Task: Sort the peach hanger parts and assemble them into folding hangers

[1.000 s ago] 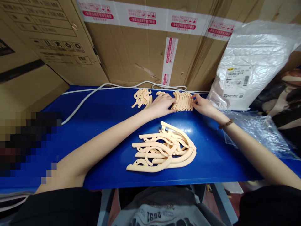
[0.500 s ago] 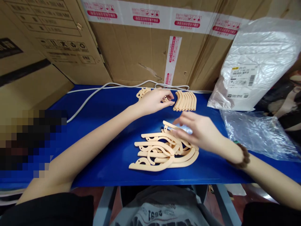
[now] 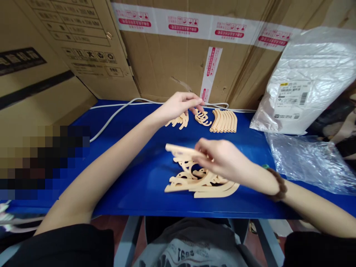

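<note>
My right hand [image 3: 219, 155] pinches one end of a beige plastic hanger arm [image 3: 180, 150], blurred by motion, above a loose pile of similar hanger pieces [image 3: 203, 183]. Its fingers hide part of the pile. Farther back, my left hand [image 3: 182, 105] hovers with fingers stretched to the right and nothing visible in them. Its fingertips are just above a small heap of curved hanger hooks [image 3: 203, 118]. Below its palm lie short curved pieces [image 3: 179, 120], partly covered by the hand. To the right, several curved strips [image 3: 224, 121] stand side by side in a neat row.
A blue table [image 3: 133, 178] carries everything. Cardboard boxes [image 3: 164, 59] wall off the back and left, with a white cable [image 3: 111, 115] along them. At the right are a white mailing bag [image 3: 292, 92] and clear plastic wrap [image 3: 308, 163].
My right hand has moved left and lifted a hanger arm off the pile. My left hand has risen slightly, uncovering the hooks. Pieces in the pile have shifted, and the view has swung a little left.
</note>
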Demonstrator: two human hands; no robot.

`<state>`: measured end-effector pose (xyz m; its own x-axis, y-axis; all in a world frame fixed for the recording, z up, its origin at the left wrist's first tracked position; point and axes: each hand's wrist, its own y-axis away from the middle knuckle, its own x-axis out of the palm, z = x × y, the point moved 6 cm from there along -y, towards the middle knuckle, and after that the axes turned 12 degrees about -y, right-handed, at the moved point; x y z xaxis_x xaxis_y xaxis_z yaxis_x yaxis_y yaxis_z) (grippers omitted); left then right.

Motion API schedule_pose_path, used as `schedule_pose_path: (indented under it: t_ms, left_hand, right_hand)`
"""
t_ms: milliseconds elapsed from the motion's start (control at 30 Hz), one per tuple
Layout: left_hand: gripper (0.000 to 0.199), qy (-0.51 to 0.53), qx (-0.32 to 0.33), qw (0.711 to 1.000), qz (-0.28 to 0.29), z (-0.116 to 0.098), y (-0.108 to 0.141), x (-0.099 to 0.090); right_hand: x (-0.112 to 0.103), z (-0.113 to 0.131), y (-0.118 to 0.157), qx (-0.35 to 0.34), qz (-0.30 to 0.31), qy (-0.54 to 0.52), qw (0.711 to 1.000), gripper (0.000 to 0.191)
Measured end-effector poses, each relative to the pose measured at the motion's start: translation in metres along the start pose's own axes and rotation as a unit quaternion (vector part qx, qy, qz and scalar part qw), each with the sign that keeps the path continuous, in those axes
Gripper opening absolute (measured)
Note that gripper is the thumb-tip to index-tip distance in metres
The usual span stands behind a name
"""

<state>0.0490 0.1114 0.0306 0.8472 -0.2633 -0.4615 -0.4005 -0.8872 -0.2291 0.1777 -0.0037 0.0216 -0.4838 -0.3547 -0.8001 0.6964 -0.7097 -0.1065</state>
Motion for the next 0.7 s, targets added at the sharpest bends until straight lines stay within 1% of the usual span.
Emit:
schedule_pose_path:
  t_ms: [67,100,133,167,200,267,333,400,433,467,567,633,700]
  left_hand:
    - [0.049,0.101,-0.046,0.991,0.069,0.007,0.0,0.012]
    - [0.057,0.15,-0.061,0.983,0.091,0.008,-0.001,0.018]
    - [0.06,0.193,-0.068,0.974,0.097,0.008,-0.001,0.022]
    - [0.058,0.23,-0.071,0.967,0.087,0.008,-0.003,0.025]
    - [0.05,0.261,-0.071,0.961,0.065,0.008,-0.005,0.028]
    - [0.029,0.302,-0.071,0.95,0.017,0.009,-0.007,0.032]
    - [0.015,0.32,-0.072,0.945,-0.004,0.009,-0.006,0.039]
    - [0.012,0.323,-0.062,0.944,-0.005,0.005,-0.004,0.045]
    - [0.014,0.323,-0.059,0.945,-0.006,0.003,-0.002,0.047]
    - [0.017,0.321,-0.06,0.945,-0.007,0.001,0.0,0.048]
    - [0.029,0.302,-0.082,0.949,-0.032,-0.002,0.003,0.048]
    - [0.028,0.274,-0.085,0.956,-0.061,-0.002,0.003,0.043]
    - [0.027,0.234,-0.079,0.965,-0.085,-0.002,0.003,0.038]
  right_hand:
    - [-0.033,-0.01,-0.009,0.019,-0.092,-0.114,0.989,0.022]
    - [-0.051,-0.016,-0.013,0.016,-0.156,-0.163,0.974,0.023]
    - [-0.067,-0.024,-0.017,0.02,-0.206,-0.201,0.957,0.024]
    - [-0.079,-0.032,-0.021,0.027,-0.239,-0.22,0.945,0.025]
    - [-0.088,-0.039,-0.025,0.036,-0.256,-0.229,0.938,0.025]
    - [-0.1,-0.051,-0.033,0.05,-0.271,-0.235,0.932,0.026]
    - [-0.11,-0.055,-0.036,0.044,-0.297,-0.2,0.933,0.027]
    - [-0.12,-0.055,-0.036,0.028,-0.335,-0.132,0.933,0.027]
    - [-0.122,-0.053,-0.036,0.022,-0.344,-0.103,0.933,0.027]
    - [-0.122,-0.053,-0.036,0.021,-0.34,-0.085,0.936,0.027]
    - [-0.113,-0.05,-0.039,0.03,-0.278,-0.089,0.956,0.026]
    - [-0.107,-0.047,-0.041,0.037,-0.242,-0.098,0.965,0.026]
    - [-0.106,-0.045,-0.041,0.046,-0.23,-0.098,0.967,0.027]
